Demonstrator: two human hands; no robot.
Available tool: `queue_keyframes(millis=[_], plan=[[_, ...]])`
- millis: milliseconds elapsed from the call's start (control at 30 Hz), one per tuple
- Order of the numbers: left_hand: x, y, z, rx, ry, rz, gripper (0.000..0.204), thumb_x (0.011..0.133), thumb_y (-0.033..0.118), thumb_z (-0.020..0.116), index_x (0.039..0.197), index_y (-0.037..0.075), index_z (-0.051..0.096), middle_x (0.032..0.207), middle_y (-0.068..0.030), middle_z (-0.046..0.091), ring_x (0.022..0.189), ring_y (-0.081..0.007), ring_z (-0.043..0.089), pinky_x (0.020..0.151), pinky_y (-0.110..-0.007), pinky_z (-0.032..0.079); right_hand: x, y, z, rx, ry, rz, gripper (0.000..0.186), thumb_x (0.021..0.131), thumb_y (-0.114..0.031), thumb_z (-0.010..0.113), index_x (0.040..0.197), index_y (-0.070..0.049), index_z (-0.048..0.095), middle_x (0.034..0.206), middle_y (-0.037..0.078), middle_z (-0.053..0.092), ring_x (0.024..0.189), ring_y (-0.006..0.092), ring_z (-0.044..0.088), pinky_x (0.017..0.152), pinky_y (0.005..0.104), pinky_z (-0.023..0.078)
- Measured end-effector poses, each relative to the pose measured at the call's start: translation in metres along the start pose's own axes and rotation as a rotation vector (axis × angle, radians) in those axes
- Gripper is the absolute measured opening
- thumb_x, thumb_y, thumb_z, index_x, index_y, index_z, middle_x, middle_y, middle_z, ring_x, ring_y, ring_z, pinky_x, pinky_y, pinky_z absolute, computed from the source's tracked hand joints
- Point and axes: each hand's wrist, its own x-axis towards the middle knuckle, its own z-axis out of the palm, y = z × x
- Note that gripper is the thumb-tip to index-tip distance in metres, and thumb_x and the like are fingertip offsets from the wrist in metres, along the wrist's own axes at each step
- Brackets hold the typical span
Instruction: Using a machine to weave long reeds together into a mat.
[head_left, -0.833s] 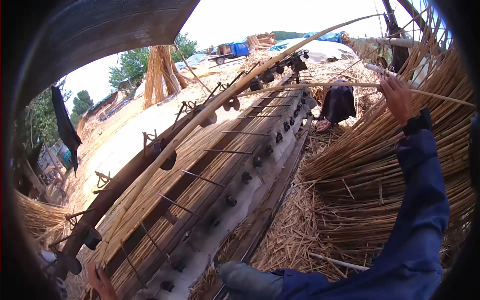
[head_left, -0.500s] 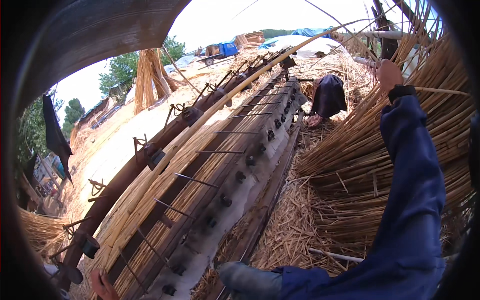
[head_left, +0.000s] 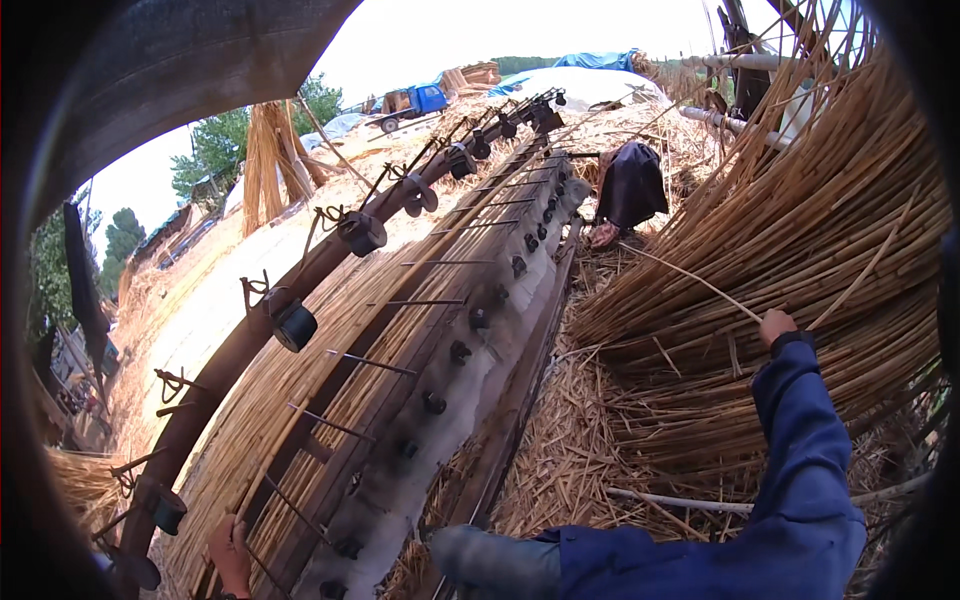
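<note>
Two bare hands show, set well apart: the right hand [head_left: 778, 327] at 3 o'clock, the left hand [head_left: 230, 553] between 7 and 8. Just before 12 o'clock stands a small blue truck [head_left: 428, 98], too far off for any marking on it to be read.

The right hand is curled into a fist around a thin, straw-coloured reed stalk [head_left: 722, 295], which slants from the fist toward 2 o'clock, in front of a large fanned heap of long tan reeds [head_left: 760, 390]. A navy-blue sleeve [head_left: 805, 430] runs down from its wrist toward 4 o'clock.

The left hand, its fingers bent and partly spread, is at the near end of a long layer of parallel golden reeds [head_left: 270, 420]; it is cut off low in the view, so I cannot tell whether it grips a stalk or merely touches one.

Thin grey metal rods [head_left: 372, 362] cross above this layer. Along its left side, a rusty brown pipe [head_left: 225, 385] carrying black cylinders [head_left: 295, 327] climbs from 8 o'clock toward 12. Near 2 o'clock hangs a dark cloth [head_left: 634, 185].
</note>
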Motion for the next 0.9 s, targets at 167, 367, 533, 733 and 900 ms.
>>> queue_keyframes(millis=[167,367,533,733,900], plan=[[0.006,-0.012,0.031,-0.055,-0.129,-0.052,0.014,0.084,0.011,0.052,0.075,0.0,0.052,0.058,-0.0183,0.044,0.051,-0.0332,0.042,0.05,-0.04,0.033,-0.002,-0.005,-0.001,-0.084,0.003,-0.111,0.023,0.082,-0.017,0.054,0.086,0.003,0.064,0.084,0.022,0.063,0.08,0.0363,0.061,0.071,0.0447,0.05],[0.008,-0.023,0.058,0.149,-0.209,-0.055,0.016,0.089,0.019,0.047,0.085,0.004,0.052,0.062,-0.0178,0.049,0.057,-0.0359,0.048,0.052,-0.045,0.036,-0.013,-0.004,0.0,-0.119,0.079,-0.178,0.022,0.081,-0.018,0.055,0.083,0.0,0.066,0.078,0.02,0.063,0.074,0.0346,0.062,0.067,0.044,0.051],[0.022,-0.024,0.073,0.181,-0.201,-0.05,0.019,0.092,0.019,0.043,0.084,0.004,0.049,0.066,-0.0194,0.048,0.059,-0.0363,0.047,0.054,-0.046,0.035,-0.012,-0.008,0.0,-0.153,0.034,-0.13,0.021,0.079,-0.018,0.055,0.083,-0.001,0.067,0.079,0.019,0.064,0.075,0.0349,0.062,0.068,0.0449,0.051],[0.041,-0.027,0.075,0.163,-0.235,-0.088,0.021,0.092,0.019,0.04,0.081,0.002,0.048,0.073,-0.0212,0.049,0.074,-0.0399,0.048,0.064,-0.047,0.035,-0.01,-0.013,-0.003,-0.194,-0.091,-0.156,0.021,0.077,-0.019,0.055,0.082,-0.003,0.068,0.081,0.019,0.064,0.079,0.0341,0.062,0.071,0.0435,0.05],[0.046,-0.02,0.085,0.249,-0.004,-0.012,0.015,0.089,0.014,0.05,0.086,0.0,0.051,0.073,-0.0192,0.049,0.07,-0.0348,0.049,0.063,-0.044,0.039,-0.018,-0.016,-0.011,-0.143,-0.139,-0.188,0.023,0.077,-0.026,0.057,0.081,-0.007,0.07,0.079,0.015,0.065,0.077,0.033,0.062,0.071,0.0426,0.05]])
